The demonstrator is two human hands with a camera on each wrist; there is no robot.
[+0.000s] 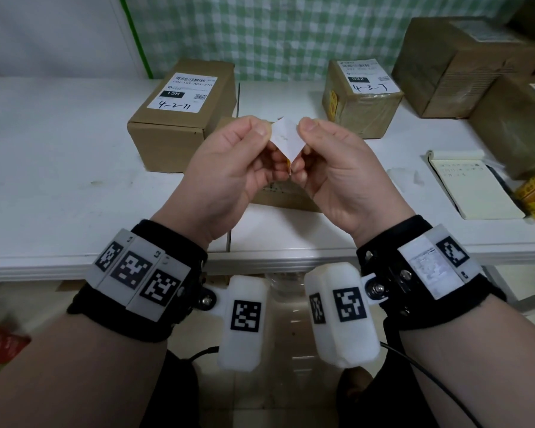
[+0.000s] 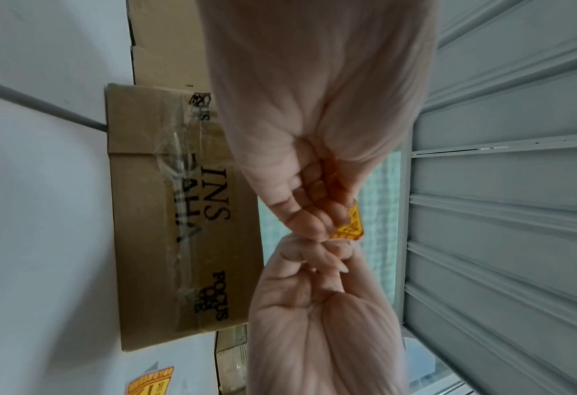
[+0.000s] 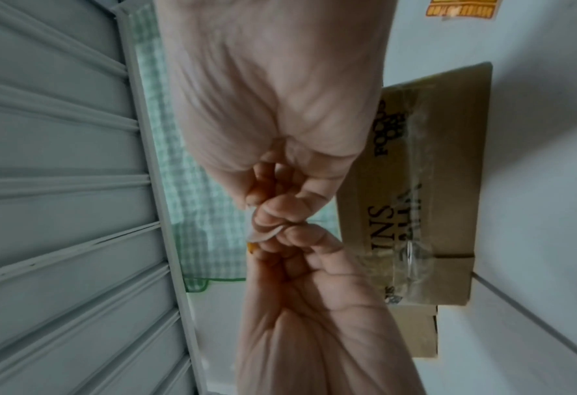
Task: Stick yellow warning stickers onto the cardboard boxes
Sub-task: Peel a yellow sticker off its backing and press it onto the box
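Head view shows only white backing of sticker [image 1: 286,139]; my left wrist view shows its yellow printed face [image 2: 349,227]. Wrist views show box under my hands [image 2: 178,213], taped, black lettering; head view hides most of it. Boxes all closed, contents unseen: labelled box [image 1: 183,112] toward tabletop's [image 1: 59,156] far edge, another [image 1: 360,97] right of it, bearing yellow sticker on its side. My left hand [image 1: 229,162] and right hand [image 1: 331,163], fingers curled, pinch sticker between thumbs and fingertips, above tabletop, near its front edge.
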